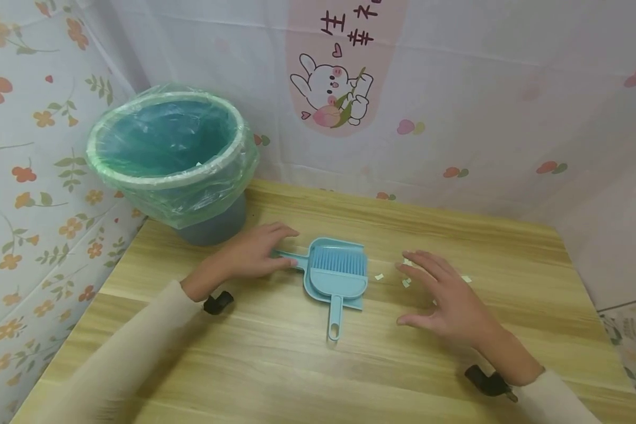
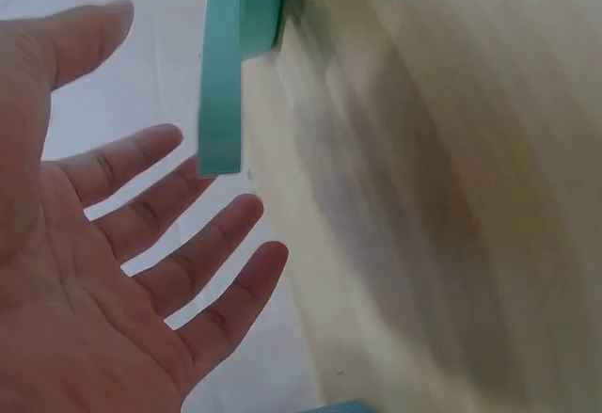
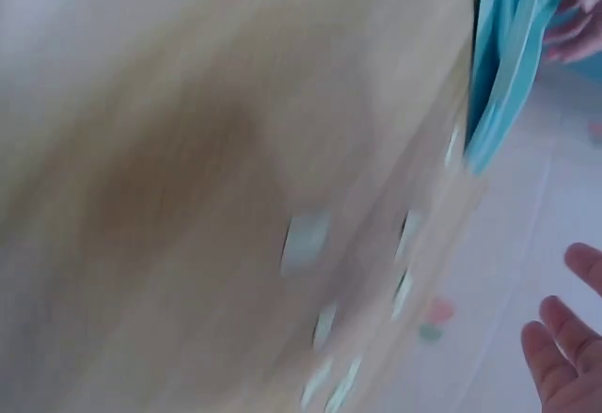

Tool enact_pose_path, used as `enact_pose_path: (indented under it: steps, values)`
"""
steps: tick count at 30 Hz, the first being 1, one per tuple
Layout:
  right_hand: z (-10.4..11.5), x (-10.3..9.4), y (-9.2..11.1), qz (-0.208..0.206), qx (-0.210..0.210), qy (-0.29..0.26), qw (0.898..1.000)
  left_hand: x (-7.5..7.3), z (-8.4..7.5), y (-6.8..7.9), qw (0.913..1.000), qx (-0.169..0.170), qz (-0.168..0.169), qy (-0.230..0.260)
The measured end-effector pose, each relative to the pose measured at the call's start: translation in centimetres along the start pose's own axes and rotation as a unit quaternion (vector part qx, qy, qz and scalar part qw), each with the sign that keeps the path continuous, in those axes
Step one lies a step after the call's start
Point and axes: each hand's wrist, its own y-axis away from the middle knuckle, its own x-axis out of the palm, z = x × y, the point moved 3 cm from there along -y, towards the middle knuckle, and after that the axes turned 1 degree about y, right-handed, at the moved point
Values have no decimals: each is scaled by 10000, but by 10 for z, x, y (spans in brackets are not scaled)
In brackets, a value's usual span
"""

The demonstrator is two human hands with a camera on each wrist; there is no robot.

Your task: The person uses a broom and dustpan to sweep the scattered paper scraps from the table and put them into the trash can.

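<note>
A light-blue dustpan (image 1: 323, 242) lies on the wooden table with a matching small brush (image 1: 339, 285) resting in it. The brush's bristles face away and its handle points toward me. My left hand (image 1: 250, 252) is at the dustpan's handle (image 2: 221, 84), which lies between thumb and fingers; the left wrist view shows those fingers spread and not curled round it. To the right, my right hand (image 1: 450, 303) hovers with fingers apart, holding nothing. Beneath and around it are several small pale paper scraps (image 1: 378, 277), also in the right wrist view as blurred pieces (image 3: 306, 240).
A bin (image 1: 212, 227) with a translucent green liner (image 1: 191, 203) over its rim stands at the table's back left corner, close to my left hand. Patterned white cloth (image 1: 482, 106) hangs behind the table and along its left side.
</note>
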Motion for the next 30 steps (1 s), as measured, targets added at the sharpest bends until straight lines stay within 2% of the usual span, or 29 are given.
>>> enact_pose_path:
  steps: [6, 13, 23, 30]
  values:
    - [34, 22, -10, 67, -251, -173, 9995, 10, 8, 4, 9965, -372, -269, 698]
    - [61, 38, -22, 119, -826, -222, 9963, 18, 13, 6, 9929, -641, -338, 940]
    - [83, 48, -45, 385, -1439, -249, 9885, 25, 17, 5, 9902, -702, -421, 1130]
    - [91, 54, -60, 661, -2050, 98, 9765, 30, 16, 1, 9851, -820, -316, 1477]
